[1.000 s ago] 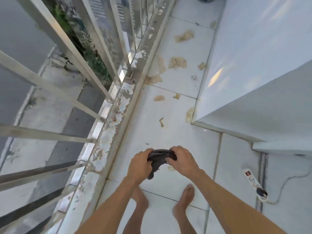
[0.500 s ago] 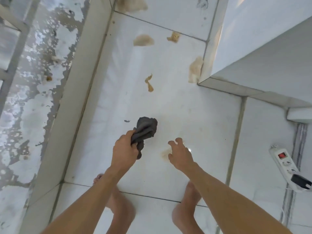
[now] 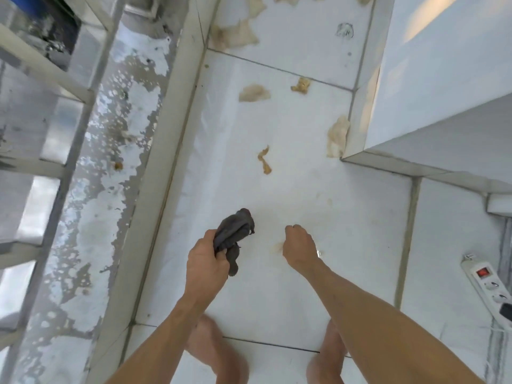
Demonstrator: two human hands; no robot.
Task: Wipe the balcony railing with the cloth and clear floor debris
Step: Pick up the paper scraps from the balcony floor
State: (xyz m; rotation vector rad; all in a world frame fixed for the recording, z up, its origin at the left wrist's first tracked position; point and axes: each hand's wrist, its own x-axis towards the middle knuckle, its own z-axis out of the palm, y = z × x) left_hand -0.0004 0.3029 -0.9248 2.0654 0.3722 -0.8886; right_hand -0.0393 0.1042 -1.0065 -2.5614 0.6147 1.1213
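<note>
Gripping bunched dark grey cloth, left hand holds it over white floor tile, near right hand. Cloth long axis runs away from person, free tip pointing toward tan debris scrap. Right hand fingers clenched, nothing seen inside. Power strip at right edge: red switch, markings too small to read.

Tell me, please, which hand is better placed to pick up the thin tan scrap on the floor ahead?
Probably the right hand: it appears empty, while the left hand grips the dark cloth. The scrap lies ahead of both.
</note>
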